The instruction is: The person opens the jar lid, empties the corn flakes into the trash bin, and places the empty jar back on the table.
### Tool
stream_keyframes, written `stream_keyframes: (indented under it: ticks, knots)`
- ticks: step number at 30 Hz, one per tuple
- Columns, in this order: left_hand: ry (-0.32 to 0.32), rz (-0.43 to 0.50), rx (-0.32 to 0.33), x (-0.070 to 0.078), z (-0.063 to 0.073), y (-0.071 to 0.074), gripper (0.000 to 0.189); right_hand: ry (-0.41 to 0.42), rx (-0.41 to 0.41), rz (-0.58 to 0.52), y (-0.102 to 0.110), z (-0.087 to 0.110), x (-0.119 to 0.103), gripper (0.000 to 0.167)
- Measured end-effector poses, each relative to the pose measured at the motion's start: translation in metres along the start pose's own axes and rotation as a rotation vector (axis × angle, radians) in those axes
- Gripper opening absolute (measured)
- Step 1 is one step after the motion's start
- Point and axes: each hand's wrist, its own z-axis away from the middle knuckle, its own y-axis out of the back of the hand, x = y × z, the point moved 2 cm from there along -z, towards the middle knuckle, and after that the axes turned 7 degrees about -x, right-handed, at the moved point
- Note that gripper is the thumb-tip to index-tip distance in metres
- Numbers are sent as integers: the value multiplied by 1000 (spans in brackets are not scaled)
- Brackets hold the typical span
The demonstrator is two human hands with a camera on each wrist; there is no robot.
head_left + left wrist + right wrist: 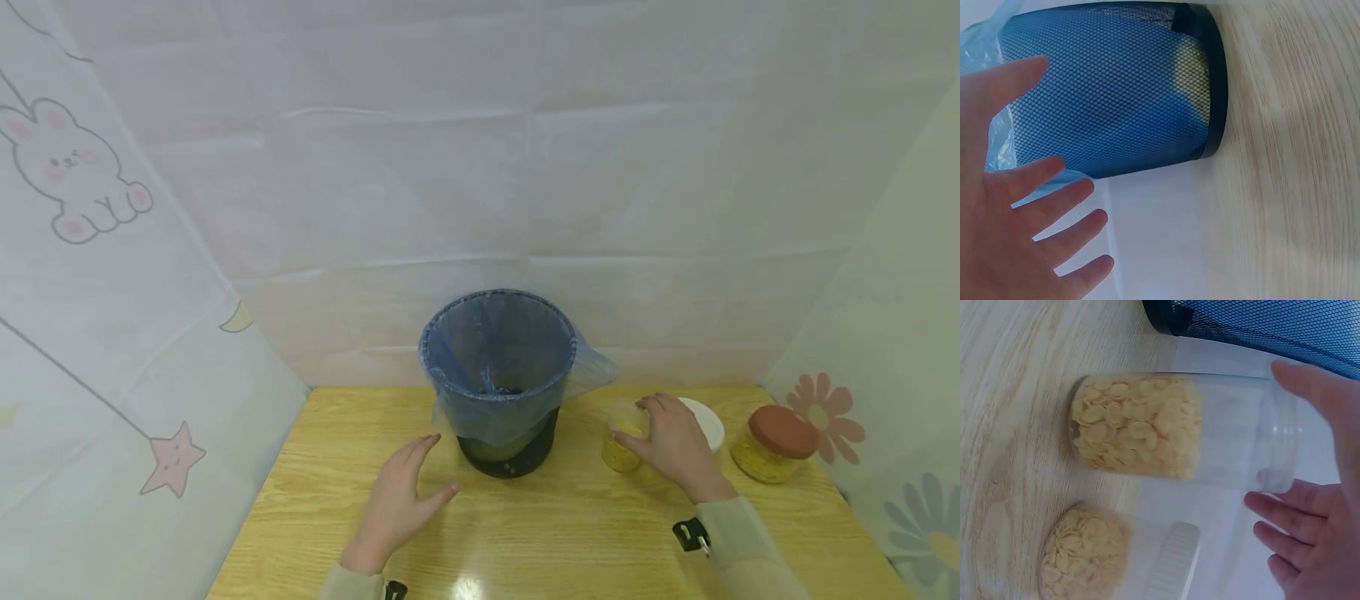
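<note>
My right hand [675, 446] holds a clear lidless jar [621, 452] by its top rim, thumb on one side and fingers on the other. Pale yellow flakes [1138, 425] fill about the lower half of this upright jar. To its left stands a black mesh wastebasket [506, 462] lined with a translucent blue bag [487, 421] folded over the rim. My left hand [397, 504] hovers to the front left of the wastebasket, fingers spread and palm facing it, holding nothing. In the left wrist view, its thumb overlaps the mesh wall.
Behind my right hand is a second jar of flakes [1088, 553] with a white lid [705, 423]. Farther right, near the table's edge, sits a jar with a reddish-brown lid [783, 432]. A pale cloth wall [375, 208] backs the wooden table [525, 533].
</note>
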Motion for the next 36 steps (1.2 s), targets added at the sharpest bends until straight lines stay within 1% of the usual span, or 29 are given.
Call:
stream_keyframes:
  ticks: [5,11,15,22,27,31,36]
  knots:
    - [-8,16,-21,7,0,-3,75,-12,60,-37,3,2,-2,70]
    - [-44,19,-12,11,1,-6,74,-29,85,-88,9,4,-9,70]
    - [-38,21,-32,13,0,-8,75,-30,106,-126,14,7,-18,68]
    - [-46,38,-61,20,-1,-10,75,-17,124,-188,29,11,-42,63]
    - [-73,59,-79,29,-3,-11,74,13,158,-216,39,12,-62,56]
    - [-109,79,-77,38,-4,-13,74,46,171,-250,47,14,-79,51]
    - [-129,123,-99,54,-3,-16,75,100,190,-284,52,17,-98,47]
